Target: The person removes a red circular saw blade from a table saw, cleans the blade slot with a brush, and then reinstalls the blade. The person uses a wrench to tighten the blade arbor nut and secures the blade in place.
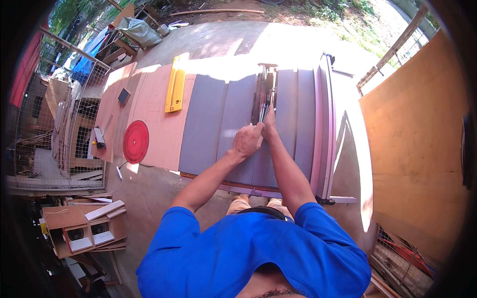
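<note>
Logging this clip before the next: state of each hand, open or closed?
Left hand: closed, apparently around the near end of a metal tool.
Right hand: beside that tool; open or closed cannot be told.

Your head-worn fisheye camera looks steeply down past your blue short-sleeved shirt (253,253), close beneath it, and faces forward across the flat grey slotted worktable (206,119) to the sunlit concrete floor (203,37).

Sunlight (298,42) across a concrete floor (146,201)
Mesh fence (36,129) at left, wooden cabinet (55,216) nearer, plywood panel (412,149) at right, greenery (348,9) beyond.
</note>
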`<action>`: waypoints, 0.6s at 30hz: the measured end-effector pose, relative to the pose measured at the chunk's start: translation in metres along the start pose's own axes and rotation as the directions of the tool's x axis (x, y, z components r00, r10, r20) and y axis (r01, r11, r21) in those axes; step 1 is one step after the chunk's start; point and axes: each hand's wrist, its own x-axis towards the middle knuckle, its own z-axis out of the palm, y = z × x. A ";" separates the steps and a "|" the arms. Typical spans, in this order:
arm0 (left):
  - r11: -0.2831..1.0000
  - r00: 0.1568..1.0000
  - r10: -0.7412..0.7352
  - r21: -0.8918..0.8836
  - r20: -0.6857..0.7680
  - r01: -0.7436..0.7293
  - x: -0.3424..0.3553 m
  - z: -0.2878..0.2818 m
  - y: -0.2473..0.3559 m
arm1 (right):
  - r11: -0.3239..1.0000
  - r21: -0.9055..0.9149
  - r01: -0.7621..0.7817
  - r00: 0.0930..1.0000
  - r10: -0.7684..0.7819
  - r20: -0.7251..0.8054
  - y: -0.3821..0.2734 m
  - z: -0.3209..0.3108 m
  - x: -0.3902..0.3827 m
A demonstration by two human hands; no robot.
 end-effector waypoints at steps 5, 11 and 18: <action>1.000 0.997 -0.011 -0.022 -0.079 0.010 -0.005 -0.002 0.011 | 0.983 -0.168 0.074 0.997 -0.074 0.008 -0.045 0.012 -0.054; 0.834 0.870 -0.436 -0.468 -0.231 0.293 -0.053 -0.081 0.036 | 0.708 -0.669 0.226 0.962 -0.053 0.269 -0.134 -0.017 -0.096; 0.478 0.631 -0.742 -0.838 -0.226 0.262 -0.195 -0.094 -0.031 | -0.395 -0.767 0.506 0.758 -0.221 0.614 -0.139 -0.004 -0.053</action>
